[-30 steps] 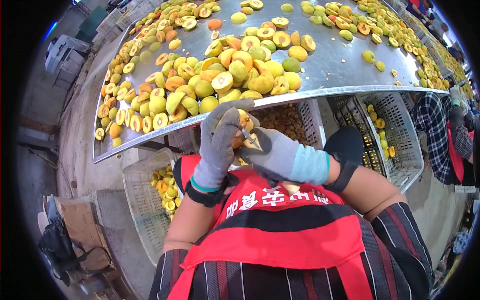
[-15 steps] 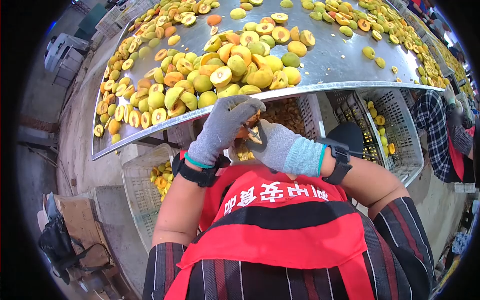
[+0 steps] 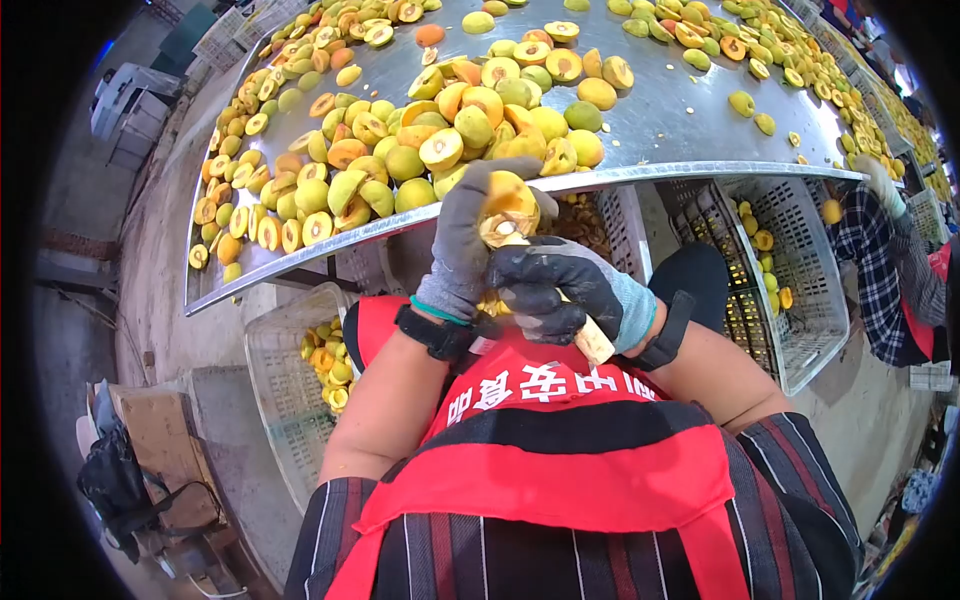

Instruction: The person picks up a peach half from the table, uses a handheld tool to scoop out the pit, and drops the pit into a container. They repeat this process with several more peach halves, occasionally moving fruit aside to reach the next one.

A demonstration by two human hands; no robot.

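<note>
My left hand (image 3: 462, 240), in a grey glove, is wrapped round a yellow fruit (image 3: 510, 208) just below the table's near edge. The fruit's torn, opened side faces me, with a pale spot in its middle. My right hand (image 3: 560, 285), gloved with dark fingers, is closed round a tool with a pale handle (image 3: 593, 342); its working end is at the fruit and mostly hidden. Many halved yellow and green fruits (image 3: 440, 148) lie heaped on the metal table (image 3: 660, 125) right beyond my hands.
A crate (image 3: 290, 400) with fruit halves stands at the lower left, another (image 3: 800, 300) at the right. Below the table edge is a bin (image 3: 622, 230) with brownish pieces. At the far right a co-worker's gloved hand (image 3: 882, 185) is at the table edge.
My left hand has turned, bringing the fruit's opened side into view. My right hand has rolled over, so its dark fingers and the tool's handle show. The co-worker's hand has shifted left.
</note>
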